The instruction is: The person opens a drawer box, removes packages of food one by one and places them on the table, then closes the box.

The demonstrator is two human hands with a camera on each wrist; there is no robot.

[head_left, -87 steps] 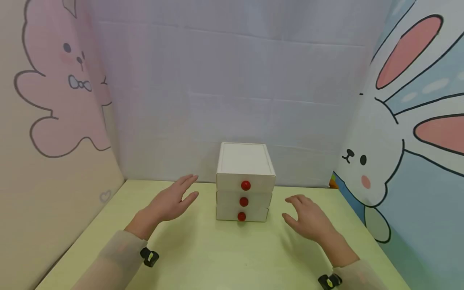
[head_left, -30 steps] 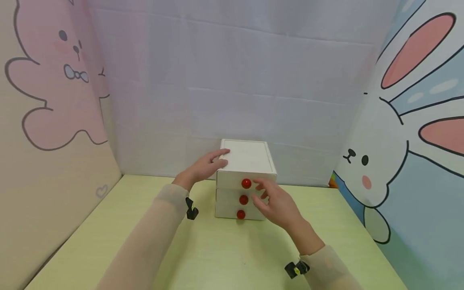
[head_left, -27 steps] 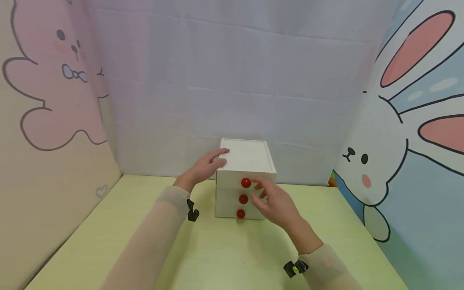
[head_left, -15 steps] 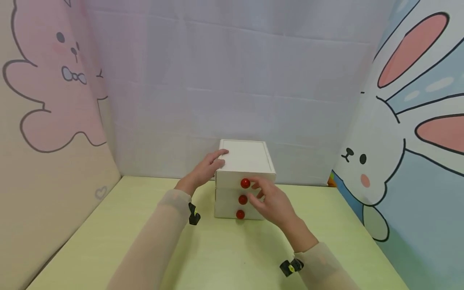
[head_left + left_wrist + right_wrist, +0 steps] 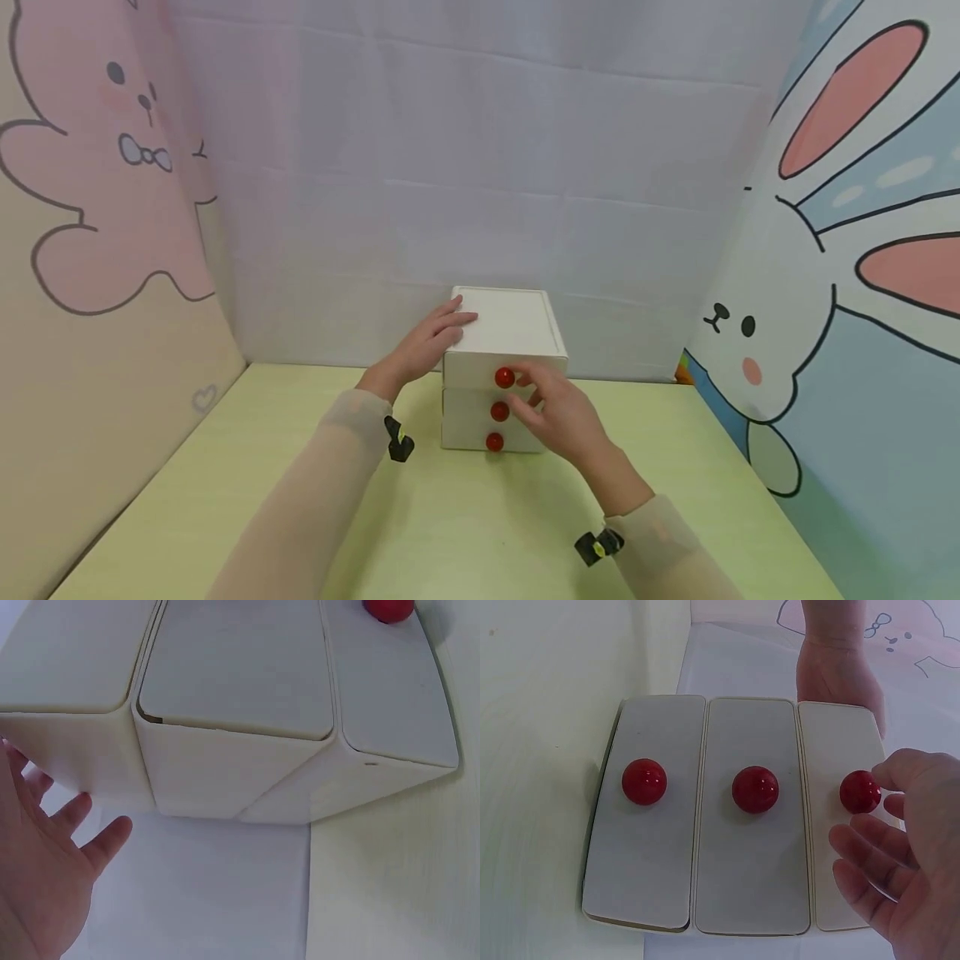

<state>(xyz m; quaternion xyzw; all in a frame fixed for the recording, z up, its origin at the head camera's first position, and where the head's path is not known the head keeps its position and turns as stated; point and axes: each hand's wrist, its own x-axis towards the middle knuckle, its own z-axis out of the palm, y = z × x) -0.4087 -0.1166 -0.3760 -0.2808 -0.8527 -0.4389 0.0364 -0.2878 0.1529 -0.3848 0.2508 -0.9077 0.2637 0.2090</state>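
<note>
A white box with three stacked drawers [image 5: 472, 429] stands on the table. Each drawer front carries a round red knob: top [image 5: 505, 377], middle [image 5: 499, 411] and bottom [image 5: 494, 442]. My left hand [image 5: 423, 343] lies at the box's upper left edge, its spread fingers reaching onto the top panel. In the left wrist view, that hand's fingers [image 5: 105, 844] show beside the box's side wall. Beside the top knob is my right hand [image 5: 566, 417], fingers loosely bent. In the right wrist view, one fingertip [image 5: 892, 769] meets or overlaps that knob's edge; the other fingers are apart from it.
The pale green tabletop [image 5: 450, 533] extends in front of the box and to both sides. Behind it hangs a white cloth [image 5: 480, 167]. Side panels carry a pink cartoon animal [image 5: 112, 167] on the left and a white rabbit [image 5: 772, 317] on the right.
Both hands have come inward from beside the box. My left hand has reached its top edge, and its fingers have since spread. My right hand has edged left to the top knob.
</note>
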